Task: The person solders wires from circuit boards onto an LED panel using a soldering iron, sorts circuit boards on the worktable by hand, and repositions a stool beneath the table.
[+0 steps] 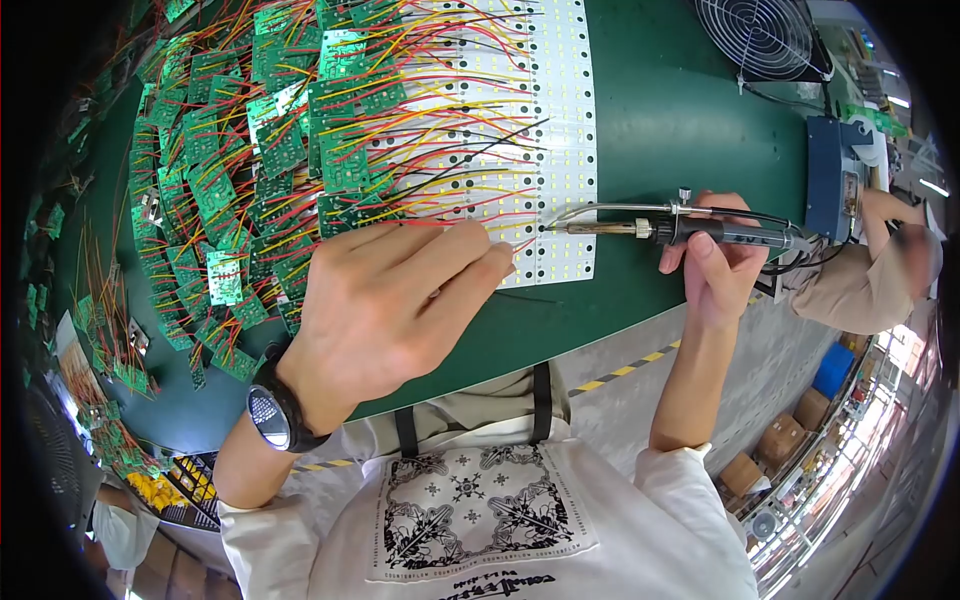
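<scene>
My right hand (718, 255) is wrapped round a soldering iron (690, 231) with a curved metal solder-feed tube (600, 208) fixed along it. The iron's tip points left and meets the near right part of a white LED panel (565, 150). From the left, my left hand (395, 300) reaches over the panel's near edge, thumb and forefinger pinched on a thin wire whose end lies close to the tip. Its fingers hide part of that wire. Red, yellow and black wires (470, 150) run from the panel to green circuit boards (345, 160) on the left.
A green work table (680, 110) carries all this. At the back right stand a fan with a wire guard (760, 35) and a dark blue box (825, 175). Another person (865, 270) sits at the right. More wired boards (100, 350) lie at the left.
</scene>
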